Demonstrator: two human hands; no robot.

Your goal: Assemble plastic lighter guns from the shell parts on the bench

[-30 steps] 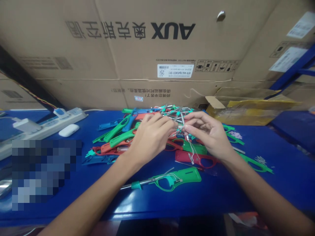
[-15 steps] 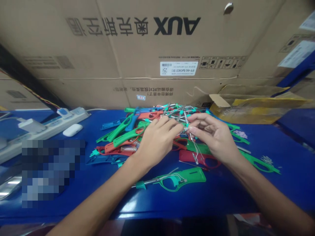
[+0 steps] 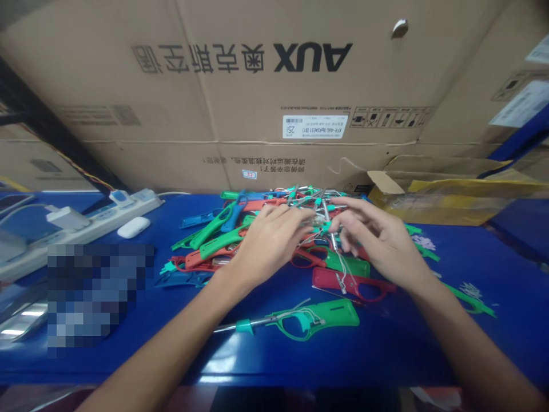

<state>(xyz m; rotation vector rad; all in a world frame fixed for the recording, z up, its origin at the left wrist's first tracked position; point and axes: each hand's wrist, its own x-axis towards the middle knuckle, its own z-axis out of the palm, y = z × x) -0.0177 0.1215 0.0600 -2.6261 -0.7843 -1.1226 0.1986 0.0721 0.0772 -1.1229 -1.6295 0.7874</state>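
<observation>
My left hand (image 3: 268,243) and my right hand (image 3: 377,237) meet over a heap of green, red and blue plastic lighter shells (image 3: 223,229) on the blue table (image 3: 386,343). Between the fingertips of both hands is a thin metal tube with a teal tip and trailing wires (image 3: 328,226). Both hands pinch it. A red shell (image 3: 351,284) lies just under my right hand. A green shell with a metal tube fitted (image 3: 304,320) lies alone nearer to me.
A large AUX cardboard box (image 3: 257,97) stands behind the heap. A white power strip (image 3: 98,217) and a white earbud case (image 3: 134,227) lie at the left. A torn carton with yellow plastic (image 3: 450,197) sits at the right. A blurred patch covers the left.
Both hands stay together on the small part. My right hand's fingers have curled lower over it. The view has shifted slightly.
</observation>
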